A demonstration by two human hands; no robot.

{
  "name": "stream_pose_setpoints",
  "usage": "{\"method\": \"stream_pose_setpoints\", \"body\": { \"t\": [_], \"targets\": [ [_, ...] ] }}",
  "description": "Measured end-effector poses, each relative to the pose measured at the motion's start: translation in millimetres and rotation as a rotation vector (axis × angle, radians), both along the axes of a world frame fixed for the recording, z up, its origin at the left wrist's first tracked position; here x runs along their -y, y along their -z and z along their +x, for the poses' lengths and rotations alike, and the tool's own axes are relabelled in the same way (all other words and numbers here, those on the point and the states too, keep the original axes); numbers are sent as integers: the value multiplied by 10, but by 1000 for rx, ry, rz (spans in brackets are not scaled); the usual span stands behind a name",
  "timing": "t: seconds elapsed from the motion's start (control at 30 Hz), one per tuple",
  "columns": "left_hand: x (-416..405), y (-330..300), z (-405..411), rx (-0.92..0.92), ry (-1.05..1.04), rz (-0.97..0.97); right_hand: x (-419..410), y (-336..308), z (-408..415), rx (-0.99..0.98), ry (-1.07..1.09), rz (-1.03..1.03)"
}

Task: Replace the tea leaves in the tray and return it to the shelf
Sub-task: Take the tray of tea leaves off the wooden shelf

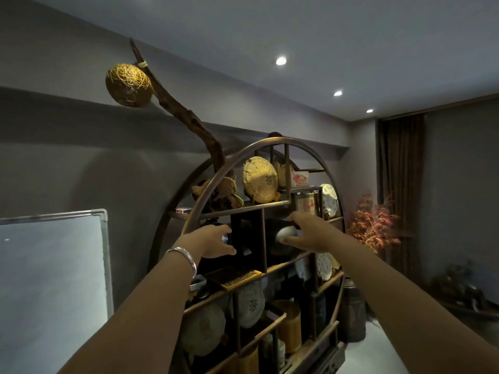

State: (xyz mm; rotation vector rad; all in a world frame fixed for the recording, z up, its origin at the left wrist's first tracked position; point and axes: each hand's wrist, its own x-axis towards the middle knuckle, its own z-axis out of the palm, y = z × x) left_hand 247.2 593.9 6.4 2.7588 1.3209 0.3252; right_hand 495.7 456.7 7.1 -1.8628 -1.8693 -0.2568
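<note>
Two bare forearms fill the foreground, the left one wearing a silver bangle [183, 259], and both reach up into the middle tier of a round wooden display shelf [229, 163]. The left hand [213, 240] is at the left compartment with fingers loosely spread around a dark object whose small pale glint shows at the fingertips; whether it grips that object cannot be told. The right hand [310, 233] is at the adjoining compartment, thumb below and fingers above a pale rounded object [286, 232], apparently pinching its rim; a dark form continues behind the wooden divider between the hands, so both may hold one wide tray [275, 238], though the dim light leaves this unsure. No tea leaves can be made out. As a judgement, the task stands either at its start, with the tray being lifted out, or at its end, with the tray being set back; the picture alone does not decide which. On the tier above stands a yellow-wrapped tea cake [259, 179] bearing the character 茶; the same character shows on a grey-wrapped cake [251, 303] lower down. A gold patterned box [237, 276] lies flat below the left hand; its print is illegible.
</note>
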Motion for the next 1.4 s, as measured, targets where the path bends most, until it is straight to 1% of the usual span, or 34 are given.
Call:
{"method": "stream_pose_setpoints", "body": {
  "t": [0.1,0.3,0.43,0.53,0.63,0.77,0.93,1.0,1.13,1.3,1.4],
  "targets": [
    [-461,-38,403,-22,-18,-10,-482,11,435,-22,-33,-35],
    [-1269,36,905,22,-59,-47,-1416,91,1032,-54,-84,-70],
    [-1783,209,1056,50,-76,-41,-2037,317,1204,-49,-110,-68],
    [-2186,396,1102,65,-123,-47,-2502,465,1319,-36,-123,-78],
    [-2566,609,1111,99,-166,-29,-2959,652,1407,-63,-149,-96],
    [-3122,1038,1102,199,-189,5,-3709,992,1505,-109,-193,-60],
    [-3691,1619,1104,391,-254,-28,-4602,1479,1582,-294,-240,23],
    [-3835,1832,1118,458,-293,-61,-4879,1707,1606,-353,-233,35],
    [-3989,2241,1166,528,-387,-126,-5289,2170,1694,-393,-174,23],
    [-4014,2718,1307,561,-482,-244,-5590,2656,1868,-373,-140,-107],
    [-4005,2981,1455,578,-555,-272,-5732,2845,1941,-343,-125,-187]
  ]
}}
